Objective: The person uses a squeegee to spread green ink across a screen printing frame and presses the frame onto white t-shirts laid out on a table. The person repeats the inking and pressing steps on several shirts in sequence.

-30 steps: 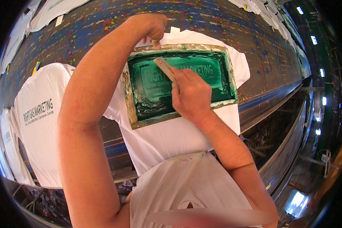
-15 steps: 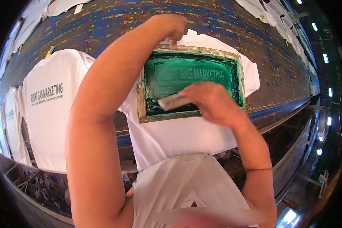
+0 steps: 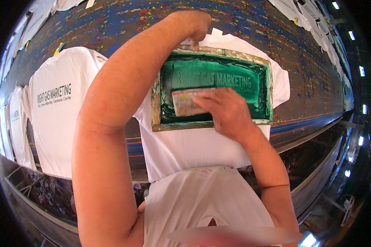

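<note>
A silk-screen frame (image 3: 156, 92) with a worn wooden rim lies on a white T-shirt (image 3: 202, 144). Its mesh (image 3: 235, 70) is green, with lettering showing through and dark ink smeared along the inner edges. My left hand (image 3: 200, 31) reaches over to the frame's far rim, its fingers curled down on it near the far left corner; part of the hand is hidden by its own wrist. Inside the frame, my right hand (image 3: 228, 109) grips a flat, pale squeegee (image 3: 186, 103), which stands tilted on the left half of the mesh. The fingers cover its right end.
Left of my left arm, a printed white T-shirt (image 3: 53, 119) lies on the long, paint-spotted table (image 3: 132, 24), with more shirts beyond it. Other white shirts (image 3: 292, 20) lie along the far side. The table's near edge (image 3: 309, 125) runs off to the right.
The squeegee has tipped up to show more of its broad face and sits slightly farther from me on the mesh. More lettering shows. My left hand stays on the far rim.
</note>
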Demonstrator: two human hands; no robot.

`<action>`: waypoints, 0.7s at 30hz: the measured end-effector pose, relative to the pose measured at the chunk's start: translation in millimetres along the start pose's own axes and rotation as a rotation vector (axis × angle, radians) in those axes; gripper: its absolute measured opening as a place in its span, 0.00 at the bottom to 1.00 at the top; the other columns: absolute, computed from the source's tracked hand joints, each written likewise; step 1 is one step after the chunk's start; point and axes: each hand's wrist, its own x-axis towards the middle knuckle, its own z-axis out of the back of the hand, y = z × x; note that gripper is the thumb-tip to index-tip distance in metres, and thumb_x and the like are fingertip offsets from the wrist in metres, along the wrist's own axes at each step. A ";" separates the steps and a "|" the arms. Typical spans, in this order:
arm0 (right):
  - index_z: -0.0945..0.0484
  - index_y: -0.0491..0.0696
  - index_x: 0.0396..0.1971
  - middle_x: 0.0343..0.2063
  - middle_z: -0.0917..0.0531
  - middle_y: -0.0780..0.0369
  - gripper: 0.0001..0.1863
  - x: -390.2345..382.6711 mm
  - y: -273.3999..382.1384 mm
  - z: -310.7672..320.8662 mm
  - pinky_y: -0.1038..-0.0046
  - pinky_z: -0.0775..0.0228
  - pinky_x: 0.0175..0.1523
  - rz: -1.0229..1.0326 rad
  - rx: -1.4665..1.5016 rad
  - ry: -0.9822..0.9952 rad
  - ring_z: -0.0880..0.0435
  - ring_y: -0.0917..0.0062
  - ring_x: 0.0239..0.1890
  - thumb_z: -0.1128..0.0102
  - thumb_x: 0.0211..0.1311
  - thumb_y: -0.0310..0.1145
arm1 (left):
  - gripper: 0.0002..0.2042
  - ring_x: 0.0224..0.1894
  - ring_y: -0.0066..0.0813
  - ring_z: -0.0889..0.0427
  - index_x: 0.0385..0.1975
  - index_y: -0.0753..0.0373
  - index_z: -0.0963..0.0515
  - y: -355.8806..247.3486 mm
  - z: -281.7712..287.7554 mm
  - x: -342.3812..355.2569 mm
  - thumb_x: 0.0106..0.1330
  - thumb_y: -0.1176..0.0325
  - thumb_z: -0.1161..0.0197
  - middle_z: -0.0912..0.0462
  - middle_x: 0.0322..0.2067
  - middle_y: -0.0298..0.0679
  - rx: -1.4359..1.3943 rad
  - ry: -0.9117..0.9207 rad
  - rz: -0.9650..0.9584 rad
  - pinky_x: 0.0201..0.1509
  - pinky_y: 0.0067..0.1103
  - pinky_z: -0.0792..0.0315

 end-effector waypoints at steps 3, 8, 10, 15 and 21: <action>0.11 0.49 0.53 0.50 0.08 0.59 0.23 -15.1 17.9 1.5 0.58 0.17 0.54 0.022 0.028 0.007 0.08 0.60 0.49 0.33 0.56 0.22 | 0.33 0.60 0.52 0.08 0.57 0.72 0.12 -2.3 0.1 2.5 0.51 0.65 0.07 0.07 0.55 0.53 0.011 0.016 0.025 0.61 0.45 0.14; 0.11 0.48 0.55 0.48 0.08 0.55 0.23 2.0 -5.8 27.8 0.56 0.16 0.55 0.007 0.124 0.156 0.09 0.56 0.50 0.34 0.58 0.19 | 0.39 0.63 0.51 0.10 0.65 0.67 0.15 -4.7 2.9 1.2 0.51 0.64 0.07 0.10 0.62 0.50 0.039 0.020 0.053 0.63 0.45 0.14; 0.10 0.47 0.54 0.47 0.08 0.53 0.22 25.5 -30.1 33.3 0.54 0.16 0.55 -0.038 0.123 0.161 0.09 0.54 0.50 0.35 0.59 0.18 | 0.37 0.64 0.51 0.10 0.64 0.66 0.14 -6.1 3.2 -0.1 0.52 0.65 0.07 0.09 0.61 0.50 0.046 0.005 0.053 0.64 0.45 0.15; 0.09 0.47 0.50 0.43 0.09 0.52 0.19 73.9 -67.5 17.1 0.51 0.16 0.54 0.022 0.056 -0.053 0.10 0.51 0.49 0.37 0.60 0.19 | 0.31 0.64 0.52 0.11 0.61 0.65 0.12 -9.3 1.9 -4.3 0.54 0.67 0.10 0.09 0.60 0.49 0.075 -0.053 0.103 0.65 0.46 0.15; 0.08 0.51 0.51 0.41 0.09 0.56 0.23 98.8 -101.6 13.9 0.51 0.16 0.53 0.463 0.234 0.156 0.09 0.52 0.47 0.36 0.56 0.20 | 0.32 0.64 0.52 0.11 0.60 0.64 0.11 -9.8 -0.6 -1.0 0.53 0.65 0.09 0.08 0.59 0.48 0.087 -0.049 0.202 0.65 0.45 0.16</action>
